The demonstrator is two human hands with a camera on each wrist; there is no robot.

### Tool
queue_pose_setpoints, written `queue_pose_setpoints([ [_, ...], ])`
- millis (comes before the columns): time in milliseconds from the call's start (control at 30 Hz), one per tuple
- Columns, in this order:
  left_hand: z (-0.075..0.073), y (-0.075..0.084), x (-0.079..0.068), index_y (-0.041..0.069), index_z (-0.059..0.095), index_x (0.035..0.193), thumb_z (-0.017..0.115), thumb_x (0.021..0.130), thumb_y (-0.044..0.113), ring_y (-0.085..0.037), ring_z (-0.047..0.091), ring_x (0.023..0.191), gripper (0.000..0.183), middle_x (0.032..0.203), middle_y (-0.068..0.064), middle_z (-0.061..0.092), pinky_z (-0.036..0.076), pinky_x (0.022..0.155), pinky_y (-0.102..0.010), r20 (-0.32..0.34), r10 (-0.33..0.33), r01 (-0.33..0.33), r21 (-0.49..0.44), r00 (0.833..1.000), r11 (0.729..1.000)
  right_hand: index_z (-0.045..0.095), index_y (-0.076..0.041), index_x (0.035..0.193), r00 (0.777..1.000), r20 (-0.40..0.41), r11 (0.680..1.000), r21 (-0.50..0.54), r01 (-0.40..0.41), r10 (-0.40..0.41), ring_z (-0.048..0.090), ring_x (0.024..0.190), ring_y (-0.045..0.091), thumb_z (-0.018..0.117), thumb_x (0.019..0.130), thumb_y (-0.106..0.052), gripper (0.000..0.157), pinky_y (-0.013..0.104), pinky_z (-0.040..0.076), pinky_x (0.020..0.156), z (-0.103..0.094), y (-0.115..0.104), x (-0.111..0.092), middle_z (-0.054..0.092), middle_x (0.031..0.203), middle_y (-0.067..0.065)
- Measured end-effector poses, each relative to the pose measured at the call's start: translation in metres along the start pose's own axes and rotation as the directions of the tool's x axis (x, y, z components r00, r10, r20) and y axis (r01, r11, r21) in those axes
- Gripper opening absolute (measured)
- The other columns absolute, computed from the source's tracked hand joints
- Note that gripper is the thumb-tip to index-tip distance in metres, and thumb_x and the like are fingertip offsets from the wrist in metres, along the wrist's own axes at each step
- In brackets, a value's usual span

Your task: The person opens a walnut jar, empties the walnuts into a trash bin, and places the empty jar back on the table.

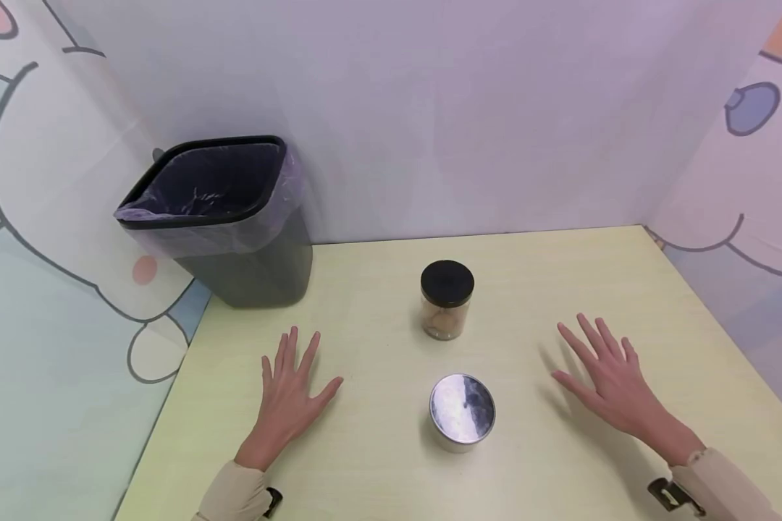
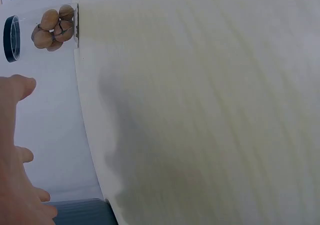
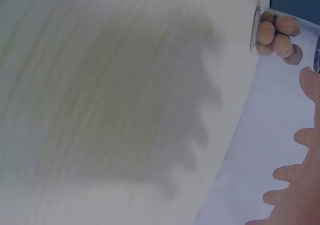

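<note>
Fingers spread, my left hand [image 1: 288, 399] hovers over or lies on the left of the table, touching no object. On the other side, my right hand [image 1: 615, 389] is held above the tabletop with its fingers apart and casts a shadow. Between them stands a round tin [image 1: 462, 409] with a shiny silver lid. Behind the tin, a clear jar [image 1: 444, 322] stands upright with a black lid [image 1: 447, 283] on it. Several brown, rounded, nut-like pieces [image 2: 53, 28] show through its wall in both wrist views. What the tin holds is hidden.
A dark grey bin [image 1: 261, 271] with a black rim and a translucent liner stands at the table's back left corner. The pale wooden table [image 1: 365, 304] meets a white wall [image 1: 463, 145] at the back. Walls with cartoon drawings flank both sides.
</note>
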State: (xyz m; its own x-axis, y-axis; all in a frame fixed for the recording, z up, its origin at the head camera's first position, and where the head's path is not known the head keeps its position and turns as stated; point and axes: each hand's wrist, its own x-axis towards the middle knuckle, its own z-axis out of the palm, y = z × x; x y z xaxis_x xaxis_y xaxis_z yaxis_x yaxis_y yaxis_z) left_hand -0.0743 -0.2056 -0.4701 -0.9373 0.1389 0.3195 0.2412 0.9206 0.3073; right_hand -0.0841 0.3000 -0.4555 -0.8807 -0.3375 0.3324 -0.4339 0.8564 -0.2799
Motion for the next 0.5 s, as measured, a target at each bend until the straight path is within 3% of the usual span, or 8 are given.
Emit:
queue_pose_setpoints([
  [233,-0.0010,-0.0014,-0.0010,0.018,0.034,0.147,0.066,0.080,0.050,-0.038,0.015,0.140,0.081,0.153,-0.019,0.019,0.014,0.099,-0.070,-0.009,-0.003,0.003,-0.029,1.000,1.000,0.034,-0.019,0.148,1.000,-0.009,0.991,0.136,-0.012,0.014,0.014,0.141,0.038,0.073,0.081,-0.028,0.078,0.072,0.016,0.096,-0.0003,-0.0043,0.0024,0.021,0.154,0.013],
  [400,0.0011,-0.0010,-0.0001,0.017,0.036,0.146,0.068,0.080,0.046,-0.039,0.018,0.139,0.079,0.151,-0.019,0.023,0.017,0.100,-0.067,-0.030,0.013,-0.016,-0.076,0.999,0.997,0.036,-0.017,0.147,0.998,0.019,0.953,0.296,-0.063,0.060,0.022,0.137,0.040,0.076,0.079,-0.019,0.079,0.070,0.022,0.094,-0.0024,-0.0070,0.0016,0.029,0.150,0.016],
  [500,0.0016,-0.0001,-0.0006,0.015,0.037,0.145,0.070,0.078,0.042,-0.039,0.021,0.137,0.079,0.150,-0.019,0.026,0.019,0.100,-0.066,-0.056,0.028,-0.034,-0.107,0.998,0.994,0.036,-0.018,0.147,0.997,0.034,0.940,0.331,-0.079,0.071,0.027,0.136,0.028,0.077,0.078,-0.018,0.080,0.052,0.026,0.104,-0.0037,-0.0095,0.0017,0.033,0.147,0.014],
])
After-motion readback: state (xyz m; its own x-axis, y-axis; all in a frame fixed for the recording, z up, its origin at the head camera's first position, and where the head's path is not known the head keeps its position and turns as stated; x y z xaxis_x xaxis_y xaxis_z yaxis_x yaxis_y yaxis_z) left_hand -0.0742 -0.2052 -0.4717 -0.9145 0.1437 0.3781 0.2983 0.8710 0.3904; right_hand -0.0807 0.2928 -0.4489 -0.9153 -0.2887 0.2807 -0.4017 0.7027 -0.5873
